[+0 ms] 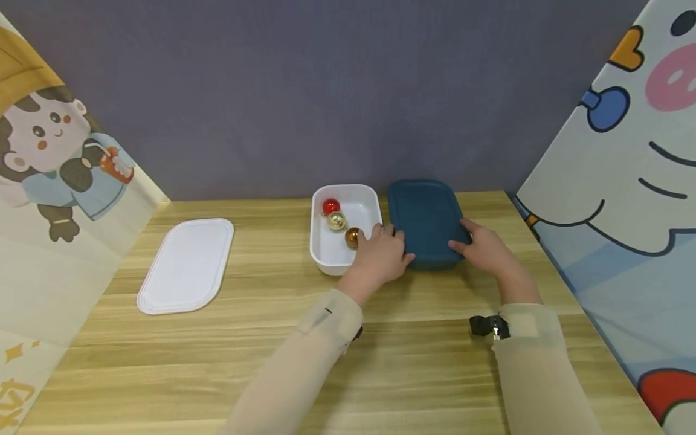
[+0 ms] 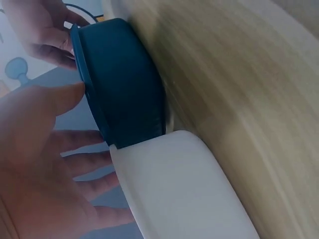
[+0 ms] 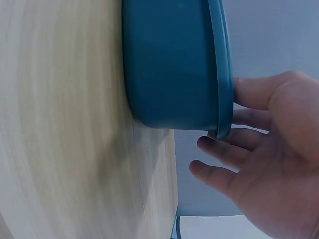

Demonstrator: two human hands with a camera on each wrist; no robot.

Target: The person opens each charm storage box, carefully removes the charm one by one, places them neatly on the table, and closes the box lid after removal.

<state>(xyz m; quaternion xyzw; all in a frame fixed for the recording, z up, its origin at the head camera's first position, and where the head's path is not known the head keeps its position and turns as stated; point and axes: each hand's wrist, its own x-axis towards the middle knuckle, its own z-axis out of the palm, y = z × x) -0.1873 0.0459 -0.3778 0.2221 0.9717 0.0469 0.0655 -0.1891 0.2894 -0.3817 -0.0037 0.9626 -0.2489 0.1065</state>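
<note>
A lidded blue container (image 1: pixel 426 220) stands on the table at the right, its dark blue lid (image 1: pixel 424 211) on top. Beside it is an uncovered white container (image 1: pixel 331 254). My left hand (image 1: pixel 380 257) has its fingers spread at the side where the two containers meet; its thumb touches the front edge of the blue lid. My right hand (image 1: pixel 492 251) is at the blue container's front right corner, thumb against the lid and relaxed fingers around its right edge. In the white container lie a red ball (image 1: pixel 331 206), a gold ball (image 1: pixel 337 221) and a partly hidden bronze ball (image 1: pixel 351 238).
A white lid (image 1: pixel 187 266) lies flat on the left of the wooden table (image 1: pixel 261 350). A grey panel (image 1: pixel 283 96) rises behind the containers. Printed cartoon panels stand on both sides, including a pig panel (image 1: pixel 603 163) at the right.
</note>
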